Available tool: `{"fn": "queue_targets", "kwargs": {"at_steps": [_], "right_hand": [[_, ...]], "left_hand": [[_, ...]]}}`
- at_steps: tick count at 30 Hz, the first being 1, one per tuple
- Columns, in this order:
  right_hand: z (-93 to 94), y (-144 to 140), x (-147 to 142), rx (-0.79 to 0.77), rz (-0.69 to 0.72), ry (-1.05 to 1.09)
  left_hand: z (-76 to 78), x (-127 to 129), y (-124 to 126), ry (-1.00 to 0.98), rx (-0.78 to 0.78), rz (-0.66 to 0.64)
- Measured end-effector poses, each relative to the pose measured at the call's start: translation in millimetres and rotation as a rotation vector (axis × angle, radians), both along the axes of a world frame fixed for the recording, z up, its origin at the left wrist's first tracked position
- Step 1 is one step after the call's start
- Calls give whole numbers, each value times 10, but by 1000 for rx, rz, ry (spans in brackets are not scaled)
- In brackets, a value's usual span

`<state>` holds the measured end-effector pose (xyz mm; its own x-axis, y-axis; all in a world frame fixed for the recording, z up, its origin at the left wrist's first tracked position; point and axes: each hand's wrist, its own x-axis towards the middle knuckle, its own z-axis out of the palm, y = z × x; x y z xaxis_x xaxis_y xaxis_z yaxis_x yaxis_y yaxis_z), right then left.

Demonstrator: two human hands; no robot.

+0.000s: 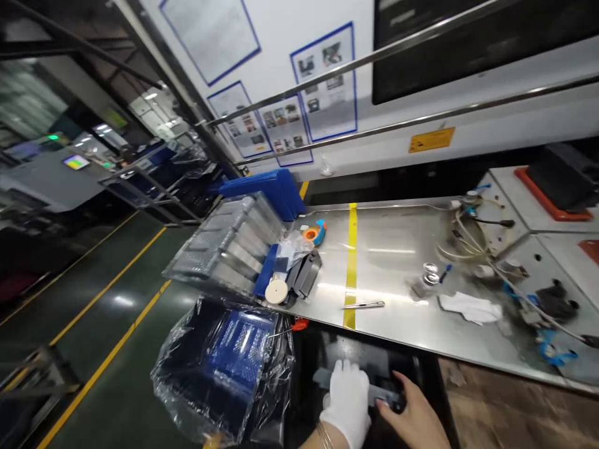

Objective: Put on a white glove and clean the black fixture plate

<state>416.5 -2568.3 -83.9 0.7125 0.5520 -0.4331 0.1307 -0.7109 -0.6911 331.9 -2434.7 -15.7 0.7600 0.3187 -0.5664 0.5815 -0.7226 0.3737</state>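
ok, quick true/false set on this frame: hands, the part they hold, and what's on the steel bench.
1. The left hand wears a white glove. True.
2. The right hand is gloved too. False: it is bare.
3. Both hands hold a grey flat part below the bench edge. True.
4. The pen-like tool lies on the floor. False: it lies on the steel bench, beside the yellow stripe.
5. The blue crate is wrapped in clear plastic. True.

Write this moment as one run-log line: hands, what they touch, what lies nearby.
left hand: gloved, on grey part | right hand: bare, gripping part's end | place: below table edge | nearby: blue crate in plastic
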Motion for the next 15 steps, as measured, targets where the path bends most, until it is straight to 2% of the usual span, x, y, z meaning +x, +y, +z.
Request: {"fn": "queue_targets", "kwargs": {"at_steps": [2,4,7,9,12,15], "right_hand": [[119,430,60,118,184,-4],[142,809,266,168,316,15],[20,1280,723,73,410,-59],[-110,1507,1006,-44,444,-192],[-286,1674,1304,-105,532,-338],[-386,1697,1473,-123,560,-356]], "left_hand": [[93,-141,189,33,88,185],[257,-405,398,-61,51,416],[545,-834,605,-199,-140,807],[710,-1040,655,-310,-264,1006],[879,-1205,659,-519,-368,1192],[983,-1265,638,-645,-439,1265]]}}
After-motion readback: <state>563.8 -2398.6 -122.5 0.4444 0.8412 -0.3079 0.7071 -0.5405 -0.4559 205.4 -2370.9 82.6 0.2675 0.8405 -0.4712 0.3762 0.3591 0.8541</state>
